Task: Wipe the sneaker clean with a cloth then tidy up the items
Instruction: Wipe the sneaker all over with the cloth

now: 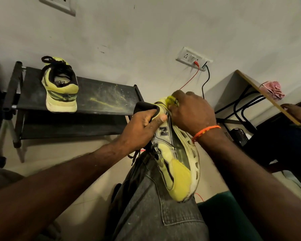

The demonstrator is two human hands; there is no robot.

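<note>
While a dusty black shoe rack [101, 96] stands against the wall, the person sits in front of it with one knee raised in grey jeans [156, 206]. Just beyond the near right corner of the rack, a yellow sneaker [177, 162] lies on its side along that thigh, toe toward the person, heel pointing away toward the wall. Its twin [61, 87] sits upright on the rack's top shelf, heel facing out. The left hand [142, 126] grasps the sneaker's dark collar, thumb pressed on the side panel, steadying it. The right hand [191, 112] is curled over the heel end, clutching a small yellow cloth [171, 100] against it. Both hands sit at the far end, so further wiping would likely travel back along the shoe's length, toward the toe.
</note>
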